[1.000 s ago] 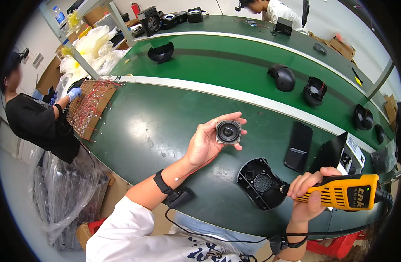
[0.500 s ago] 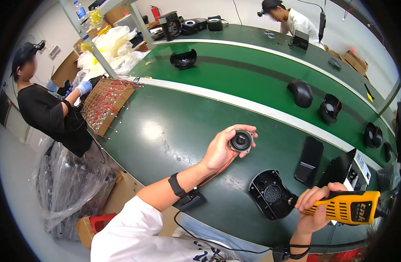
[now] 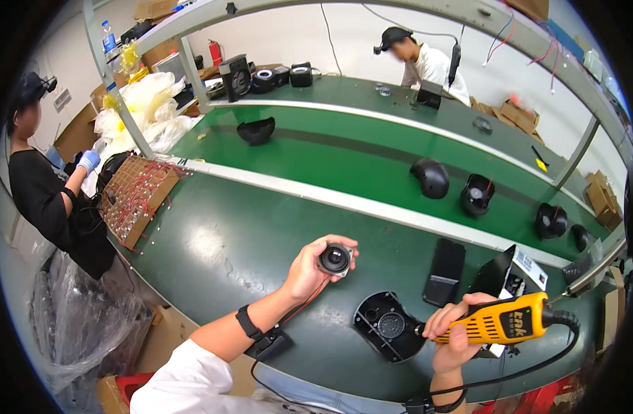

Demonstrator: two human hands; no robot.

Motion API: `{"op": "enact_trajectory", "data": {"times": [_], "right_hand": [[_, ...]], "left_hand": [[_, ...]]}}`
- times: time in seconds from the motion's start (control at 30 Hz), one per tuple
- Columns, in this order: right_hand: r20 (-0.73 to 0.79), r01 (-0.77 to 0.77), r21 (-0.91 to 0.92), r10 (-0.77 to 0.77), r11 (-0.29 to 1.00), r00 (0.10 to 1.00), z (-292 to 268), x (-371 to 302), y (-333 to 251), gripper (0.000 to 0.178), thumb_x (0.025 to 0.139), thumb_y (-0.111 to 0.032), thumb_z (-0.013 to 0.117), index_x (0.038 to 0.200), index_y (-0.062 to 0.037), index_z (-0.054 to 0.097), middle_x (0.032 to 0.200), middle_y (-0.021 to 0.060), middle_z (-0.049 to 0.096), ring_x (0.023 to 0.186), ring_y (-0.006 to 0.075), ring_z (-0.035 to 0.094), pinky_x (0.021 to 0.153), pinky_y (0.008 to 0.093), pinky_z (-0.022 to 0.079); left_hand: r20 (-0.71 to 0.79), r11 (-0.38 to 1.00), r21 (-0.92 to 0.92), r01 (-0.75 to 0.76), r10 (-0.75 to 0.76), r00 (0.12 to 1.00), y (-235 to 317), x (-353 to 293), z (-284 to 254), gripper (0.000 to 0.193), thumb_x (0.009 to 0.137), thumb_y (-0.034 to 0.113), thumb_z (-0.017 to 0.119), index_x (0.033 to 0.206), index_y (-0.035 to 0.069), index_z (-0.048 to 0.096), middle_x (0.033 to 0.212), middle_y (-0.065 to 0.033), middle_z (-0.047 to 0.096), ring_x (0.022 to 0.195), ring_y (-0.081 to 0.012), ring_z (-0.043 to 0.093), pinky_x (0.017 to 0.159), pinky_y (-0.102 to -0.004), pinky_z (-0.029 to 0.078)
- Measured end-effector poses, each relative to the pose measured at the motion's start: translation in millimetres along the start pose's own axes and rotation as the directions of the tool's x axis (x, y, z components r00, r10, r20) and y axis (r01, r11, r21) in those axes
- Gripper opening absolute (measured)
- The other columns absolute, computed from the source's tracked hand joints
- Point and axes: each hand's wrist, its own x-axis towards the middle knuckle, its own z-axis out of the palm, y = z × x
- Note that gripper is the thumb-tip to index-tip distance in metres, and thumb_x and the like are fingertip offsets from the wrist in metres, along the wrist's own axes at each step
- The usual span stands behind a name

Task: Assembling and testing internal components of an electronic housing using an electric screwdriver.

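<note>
Wires, red ones, fill the shallow brown cardboard tray (image 3: 134,200) at the green counter (image 3: 213,255)'s left edge. Left hand (image 3: 309,269) lifts a small round black speaker driver (image 3: 335,259) above the counter, fingers (image 3: 330,243) curled round its rim. Right hand (image 3: 451,331) grips a yellow electric screwdriver (image 3: 503,324), fingers wrapped tight, beside a black plastic housing shell (image 3: 389,324) lying flat.
</note>
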Motion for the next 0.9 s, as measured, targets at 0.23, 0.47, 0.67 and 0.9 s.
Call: {"op": "enact_trajectory", "data": {"times": [0.23,0.47,0.67,0.9], "right_hand": [[-0.017,-0.003,-0.021,0.003,1.000,1.000,1.4,-3.0,2.3,0.046,0.088,-0.020,0.067,0.119,-0.0018,0.038,0.062,0.0077,0.050,0.049,0.0176,0.051,0.049,0.0300,0.049],[-0.020,0.017,-0.037,-0.018,0.999,1.000,1.0,1.7,7.3,0.047,0.089,-0.021,0.066,0.120,-0.0013,0.037,0.063,0.0084,0.049,0.049,0.0169,0.049,0.048,0.0300,0.049],[-0.010,0.031,-0.027,-0.031,0.999,0.999,0.5,1.1,7.0,0.047,0.089,-0.019,0.066,0.122,-0.0006,0.036,0.064,0.0092,0.049,0.049,0.0169,0.048,0.047,0.0306,0.049],[0.002,0.045,-0.015,-0.045,0.999,0.999,-1.8,-7.1,7.7,0.051,0.090,-0.022,0.068,0.124,-0.0008,0.036,0.064,0.0094,0.050,0.050,0.0174,0.050,0.047,0.0311,0.050]], "left_hand": [[-0.026,1.000,0.024,0.016,-0.015,1.000,2.0,-1.9,-0.8,0.049,0.105,0.032,0.031,0.116,-0.005,0.061,0.102,-0.0164,0.066,0.074,-0.0140,0.059,0.055,-0.0236,0.043],[-0.091,0.996,0.079,0.040,-0.033,0.995,2.0,1.1,-3.6,0.048,0.106,0.029,0.030,0.113,-0.005,0.062,0.098,-0.0159,0.067,0.073,-0.0141,0.061,0.052,-0.0234,0.043],[-0.084,0.995,0.089,0.047,-0.039,0.996,-0.9,-1.8,-4.2,0.047,0.105,0.030,0.030,0.109,-0.004,0.063,0.093,-0.0143,0.066,0.075,-0.0161,0.063,0.055,-0.0260,0.046],[-0.048,0.987,0.130,0.090,-0.085,0.995,1.2,-12.3,-3.1,0.050,0.105,0.035,0.034,0.106,-0.004,0.065,0.095,-0.0138,0.065,0.081,-0.0180,0.064,0.060,-0.0271,0.048]]}}
